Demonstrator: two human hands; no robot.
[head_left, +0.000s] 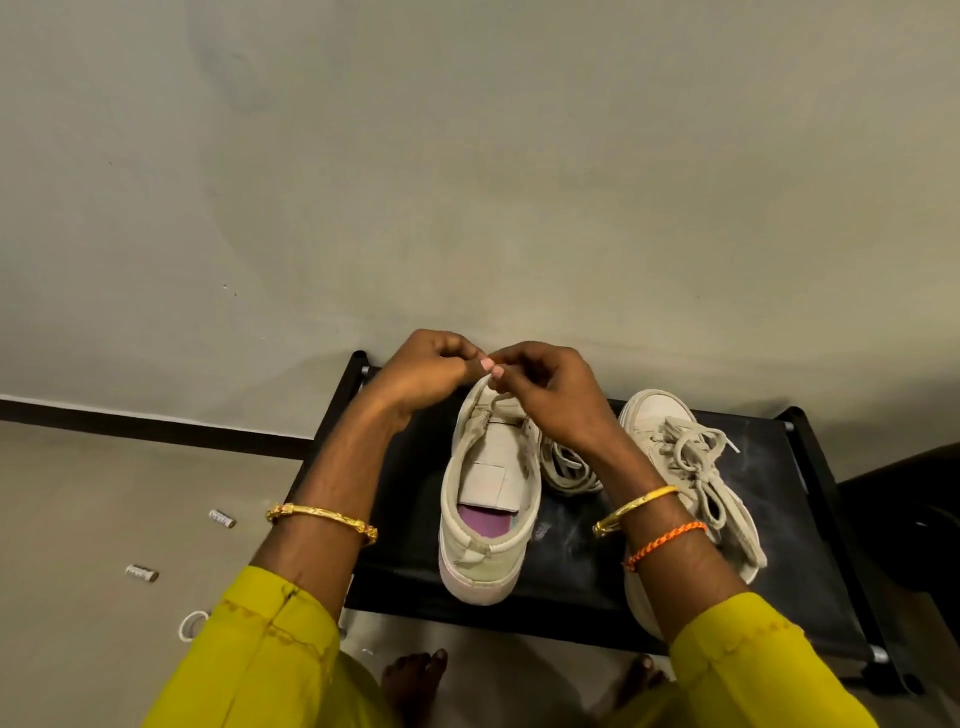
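Head view is showing the left hand (421, 371) and the right hand (550, 395) meeting over the toe end of the unlaced shoe (488, 519), which is sitting in the middle of the low black table (571, 566). Fingers (452, 364) of both hands are curling in and pinching the lace (569, 467) near what looks like its tip, thumbs almost touching. The bulk of the lace is lying in a loose heap just beside the shoe, between it and the laced shoe (691, 467).

The work in hand appears to be threading the first eyelets, and several things are threatening it:

- **Missed eyelet:** the tip is hiding behind the fingertips, so it may be missing the eyelet or entering from the wrong side.
- **Knot:** the heap may be catching on itself or on the right wrist as slack is drawn, making a knot.
- **Sliding shoe:** a hard tug may be dragging the light shoe toward the near rim of the table, where its heel is sitting close.
- **Uneven ends:** unequal pulling would be leaving one end too short to tie.
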